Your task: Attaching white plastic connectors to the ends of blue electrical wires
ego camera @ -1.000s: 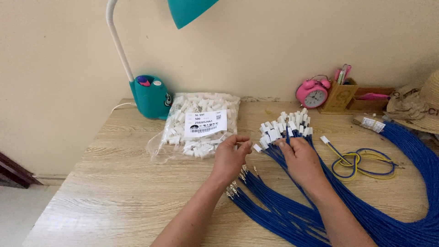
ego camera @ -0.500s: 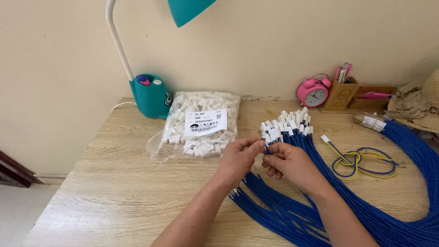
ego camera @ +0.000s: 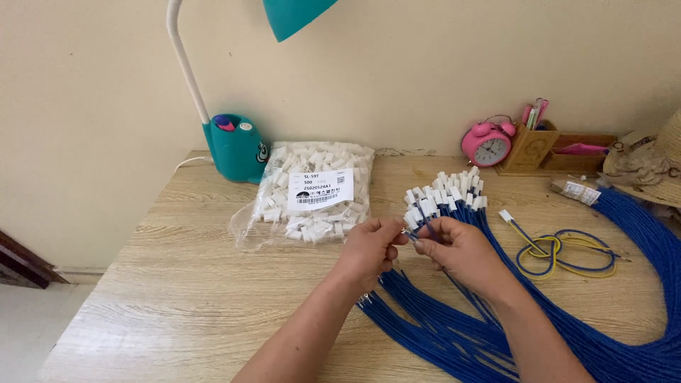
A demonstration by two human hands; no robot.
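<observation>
Nearest to us, both forearms rise from the lower edge over the wooden table (ego camera: 177,298). A fan of blue wires (ego camera: 440,333) with bare metal tips lies beneath them and sweeps right into a thick bundle.

At centre the two hands meet. The left hand (ego camera: 365,252) has thumb and forefinger pinched together at their tips, on something too small for us to make out — possibly a connector housing. The right hand (ego camera: 461,248) is closed on a single blue wire (ego camera: 464,291), whose end points at the left fingertips. We judge the step in hand to be the joining of a wire end and a white housing; the next move would call for fine alignment of tip and opening, then a straight push.

Just beyond the hands lies a cluster of wires already capped in white connectors (ego camera: 447,195). To its left, near the left hand, sits a clear bag of white connectors (ego camera: 312,191) — the supply. To the right rests a yellow-and-blue wire loop (ego camera: 557,252).

Farthest back, along the wall: a teal desk lamp (ego camera: 234,145), a pink alarm clock (ego camera: 488,142), a wooden pen holder (ego camera: 539,145).
</observation>
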